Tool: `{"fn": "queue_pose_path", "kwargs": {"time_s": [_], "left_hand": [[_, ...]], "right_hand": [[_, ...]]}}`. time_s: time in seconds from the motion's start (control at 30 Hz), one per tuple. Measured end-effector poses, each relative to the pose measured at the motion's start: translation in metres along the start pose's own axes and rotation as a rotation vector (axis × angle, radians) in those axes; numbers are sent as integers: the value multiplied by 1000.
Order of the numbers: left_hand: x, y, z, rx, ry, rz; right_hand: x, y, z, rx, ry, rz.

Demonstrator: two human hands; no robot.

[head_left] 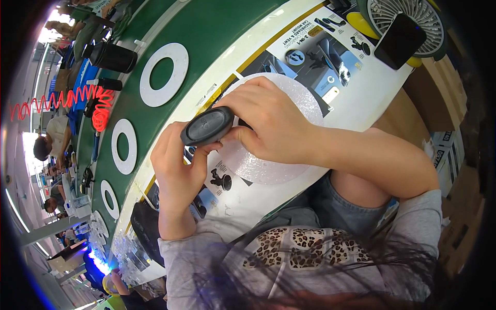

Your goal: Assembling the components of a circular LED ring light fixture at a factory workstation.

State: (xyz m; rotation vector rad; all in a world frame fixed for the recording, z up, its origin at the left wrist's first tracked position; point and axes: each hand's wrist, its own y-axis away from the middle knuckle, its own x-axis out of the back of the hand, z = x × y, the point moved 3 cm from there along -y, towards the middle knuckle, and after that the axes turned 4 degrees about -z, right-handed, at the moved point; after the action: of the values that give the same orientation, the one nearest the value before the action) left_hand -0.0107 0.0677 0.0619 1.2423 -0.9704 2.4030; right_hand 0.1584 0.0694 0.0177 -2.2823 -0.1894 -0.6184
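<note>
Both hands, left hand (178, 168) and right hand (268, 121), gripping dark oval pad (207, 126) with closed fingers above white printed card (356, 88).

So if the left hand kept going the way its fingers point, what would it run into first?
Probably the right hand: the left hand points up at the dark oval part both hands hold, with the right hand just beyond. Depth is unclear.

Four flat white foam rings (164, 74) are lying along the green table (217, 26), running from twelve toward eight o'clock; one dark oval plastic pad (207, 125) is sitting centre.
</note>
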Motion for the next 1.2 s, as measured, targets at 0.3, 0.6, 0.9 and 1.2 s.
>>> {"fn": "queue_pose_path", "kwargs": {"time_s": [0.3, 0.6, 0.9, 1.2], "left_hand": [[-2, 0, -3, 3, 4, -3], [3, 0, -2, 65, 5, -2], [18, 1, 2, -52, 62, -194], [10, 3, 10, -274, 185, -181]], "right_hand": [[-1, -1, 2, -22, 3, -16], [2, -4, 1, -16, -5, -18], [24, -9, -12, -17, -21, -261], [28, -9, -34, 149, 265, -320]]}}
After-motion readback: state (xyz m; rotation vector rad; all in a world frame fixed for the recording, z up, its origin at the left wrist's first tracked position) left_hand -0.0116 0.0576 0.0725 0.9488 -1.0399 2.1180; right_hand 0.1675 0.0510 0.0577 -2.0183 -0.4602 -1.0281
